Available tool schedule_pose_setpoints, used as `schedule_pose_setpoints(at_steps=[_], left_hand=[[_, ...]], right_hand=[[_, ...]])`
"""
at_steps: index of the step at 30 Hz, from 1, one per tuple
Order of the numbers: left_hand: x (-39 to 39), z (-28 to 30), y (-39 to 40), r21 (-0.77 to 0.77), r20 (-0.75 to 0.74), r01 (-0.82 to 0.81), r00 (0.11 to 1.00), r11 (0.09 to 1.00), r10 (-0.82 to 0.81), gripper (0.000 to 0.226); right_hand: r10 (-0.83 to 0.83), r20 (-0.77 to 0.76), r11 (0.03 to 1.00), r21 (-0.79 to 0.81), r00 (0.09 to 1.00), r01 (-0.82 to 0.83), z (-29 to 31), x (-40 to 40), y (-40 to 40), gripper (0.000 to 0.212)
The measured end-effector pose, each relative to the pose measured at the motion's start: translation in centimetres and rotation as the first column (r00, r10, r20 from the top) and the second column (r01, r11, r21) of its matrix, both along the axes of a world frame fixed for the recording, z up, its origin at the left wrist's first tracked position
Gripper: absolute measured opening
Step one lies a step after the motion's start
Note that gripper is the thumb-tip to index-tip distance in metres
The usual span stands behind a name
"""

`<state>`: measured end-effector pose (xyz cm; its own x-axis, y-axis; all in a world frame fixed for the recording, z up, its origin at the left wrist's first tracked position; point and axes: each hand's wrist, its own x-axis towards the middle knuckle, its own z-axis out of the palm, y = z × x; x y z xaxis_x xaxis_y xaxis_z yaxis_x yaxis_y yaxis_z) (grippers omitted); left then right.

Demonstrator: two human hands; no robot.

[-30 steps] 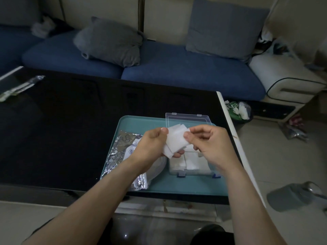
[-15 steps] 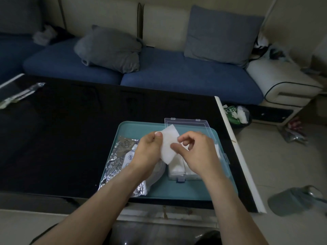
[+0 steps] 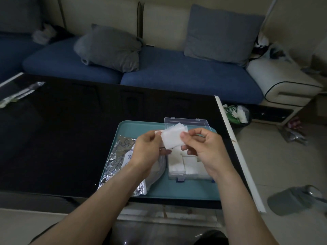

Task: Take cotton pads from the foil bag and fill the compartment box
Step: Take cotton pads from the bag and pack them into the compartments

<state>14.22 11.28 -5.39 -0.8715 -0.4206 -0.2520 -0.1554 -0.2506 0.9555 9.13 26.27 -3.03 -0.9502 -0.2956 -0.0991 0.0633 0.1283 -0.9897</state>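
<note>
Pinching from both sides, your left hand (image 3: 146, 152) and right hand (image 3: 206, 147) hold a small stack of white cotton pads (image 3: 174, 137) in the air over the far half of the compartment box (image 3: 187, 167). Your left thumb and fingers are curled on the stack's left edge; your right thumb and forefinger clamp its right edge. The pads are squarish, so there is no clear long axis; the stack is tilted, its broad face turned toward you and its top edge fanned slightly toward the far right, with at least 2 layers showing there.

Below your hands, the clear box sits on the right part of a teal tray (image 3: 177, 191), its lid (image 3: 187, 122) open and lying away from you. White pads already lie in the box; how many compartments they fill I cannot tell, since your right hand hides part of it. The foil bag (image 3: 116, 161) lies on the tray's left part, just beside the box, long axis running toward and away from you, partly under your left forearm.

The tray rests on a black table (image 3: 62, 138) near its front right corner. Beyond the table stand a blue sofa (image 3: 177, 73) and 2 grey cushions (image 3: 109, 46).
</note>
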Motion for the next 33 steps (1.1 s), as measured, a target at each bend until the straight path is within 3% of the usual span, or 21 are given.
schedule_pose_setpoints(at_steps=[5, 9, 15, 18, 22, 27, 33], left_hand=[[0.2, 0.8, 0.4, 0.116, -0.050, 0.092, 0.995, 0.989, -0.086, 0.021], [0.1, 1.2, 0.1, 0.244, -0.048, 0.080, 0.996, 0.966, -0.070, 0.022], [0.0, 1.1, -0.1, 0.383, -0.037, 0.066, 0.998, 0.921, -0.056, 0.025], [0.0, 0.9, -0.3, 0.378, -0.037, 0.055, 0.998, 0.924, -0.045, 0.026], [-0.1, 0.7, -0.6, 0.368, -0.037, 0.035, 0.999, 0.929, -0.023, 0.029], [-0.1, 0.8, -0.7, 0.271, -0.057, 0.062, 0.997, 0.961, -0.048, 0.029], [0.2, 1.3, 0.3, 0.291, -0.119, 0.156, 0.985, 0.944, -0.126, 0.031]], right_hand=[[-0.026, -0.118, 0.961, 0.271, 0.993, 0.057, -1.7, -0.8, -0.6, 0.025], [0.028, -0.262, 0.952, 0.300, 0.965, 0.054, -1.3, -0.7, -0.4, 0.019], [-0.030, -0.430, 0.963, 0.229, 0.902, 0.141, -1.1, -0.1, -0.7, 0.014], [-0.034, -0.376, 0.968, 0.219, 0.926, 0.125, -1.1, -0.3, -0.6, 0.012], [0.043, -0.138, 0.993, 0.112, 0.990, -0.028, -0.4, -0.4, 0.0, 0.012], [0.155, 0.107, 0.977, -0.161, 0.982, -0.137, 0.6, -0.8, 1.1, 0.024], [0.067, -0.019, 0.987, 0.150, 0.998, -0.063, -0.6, -0.6, 0.1, 0.025]])
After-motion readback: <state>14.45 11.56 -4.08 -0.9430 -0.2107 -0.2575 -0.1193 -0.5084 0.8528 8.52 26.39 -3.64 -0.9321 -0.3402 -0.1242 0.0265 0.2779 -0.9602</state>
